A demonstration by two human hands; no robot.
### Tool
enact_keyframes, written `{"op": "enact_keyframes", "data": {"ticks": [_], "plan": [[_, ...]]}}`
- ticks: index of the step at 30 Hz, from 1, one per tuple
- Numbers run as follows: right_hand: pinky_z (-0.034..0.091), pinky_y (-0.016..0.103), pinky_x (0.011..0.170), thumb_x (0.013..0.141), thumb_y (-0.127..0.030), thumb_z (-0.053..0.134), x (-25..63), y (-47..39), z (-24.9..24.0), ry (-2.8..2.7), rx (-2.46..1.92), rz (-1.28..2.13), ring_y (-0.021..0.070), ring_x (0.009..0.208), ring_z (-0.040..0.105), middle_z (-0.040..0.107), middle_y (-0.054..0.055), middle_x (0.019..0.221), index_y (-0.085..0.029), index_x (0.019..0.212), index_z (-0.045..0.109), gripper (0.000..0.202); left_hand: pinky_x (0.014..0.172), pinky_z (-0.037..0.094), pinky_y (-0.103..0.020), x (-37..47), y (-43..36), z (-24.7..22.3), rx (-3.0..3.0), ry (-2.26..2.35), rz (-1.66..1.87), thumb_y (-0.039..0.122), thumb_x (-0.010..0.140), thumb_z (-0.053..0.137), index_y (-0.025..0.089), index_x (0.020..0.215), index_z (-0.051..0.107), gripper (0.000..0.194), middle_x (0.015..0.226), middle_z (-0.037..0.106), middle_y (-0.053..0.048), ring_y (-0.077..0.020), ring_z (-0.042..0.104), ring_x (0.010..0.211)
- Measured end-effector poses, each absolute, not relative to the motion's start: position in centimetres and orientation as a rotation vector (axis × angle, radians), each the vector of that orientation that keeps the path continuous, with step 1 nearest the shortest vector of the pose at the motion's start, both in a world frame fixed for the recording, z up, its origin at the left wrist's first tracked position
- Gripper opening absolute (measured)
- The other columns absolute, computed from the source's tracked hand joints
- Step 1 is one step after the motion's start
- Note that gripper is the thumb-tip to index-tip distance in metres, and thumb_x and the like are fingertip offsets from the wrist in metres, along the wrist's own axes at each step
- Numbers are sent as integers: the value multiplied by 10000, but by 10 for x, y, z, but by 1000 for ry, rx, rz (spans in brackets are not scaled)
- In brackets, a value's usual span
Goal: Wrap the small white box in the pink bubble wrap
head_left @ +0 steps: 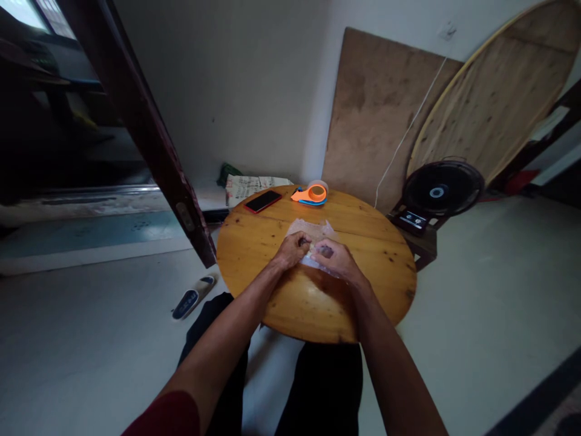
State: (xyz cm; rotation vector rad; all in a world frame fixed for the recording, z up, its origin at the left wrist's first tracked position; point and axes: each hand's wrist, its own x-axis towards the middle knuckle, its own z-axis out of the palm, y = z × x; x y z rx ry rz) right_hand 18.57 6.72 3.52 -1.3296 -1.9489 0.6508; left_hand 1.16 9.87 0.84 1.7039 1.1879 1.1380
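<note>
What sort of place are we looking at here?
Probably a room in a home: a round, varnished wooden table, what looks like a round black electric fan to its right, and a light-coloured slipper with a dark insole on the floor.

Arms (236,318) extend forward, curled hands (290,251) (339,259) close together.

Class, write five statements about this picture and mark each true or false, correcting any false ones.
1. The left hand and right hand both touch clear plastic. True.
2. The phone lies left of the tape dispenser. True.
3. The table has a square top. False: its top is round.
4. The tape dispenser is in the right hand. False: it lies on the table, beyond both hands.
5. A slipper sits on the floor. True.
</note>
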Motion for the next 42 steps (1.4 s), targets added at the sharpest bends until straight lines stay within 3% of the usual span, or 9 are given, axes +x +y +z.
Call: {"op": "enact_keyframes", "data": {"ticks": [21,34,42], "plan": [[413,224,565,708,-398,688,188,72,27,-1955,-1316,655,125,611,545,653,-4,709,-201,883,688,263,573,388,-182,12,99,6,1695,1199,1182,165,743,538,139,852,631,146,710,582,27,-86,470,618],[419,229,585,715,-402,685,189,73,26,-1973,-1328,623,129,633,553,652,-8,722,-203,880,680,258,492,327,-179,13,100,3,1626,1139,1160,126,676,545,137,872,618,210,672,552,42,-67,414,532],[412,228,572,720,-406,682,188,70,28,-1968,-1325,619,125,609,543,642,-13,697,-202,889,677,264,544,365,-177,13,101,2,1665,1110,1186,137,703,536,138,853,620,172,689,558,35,-77,454,593]]}}
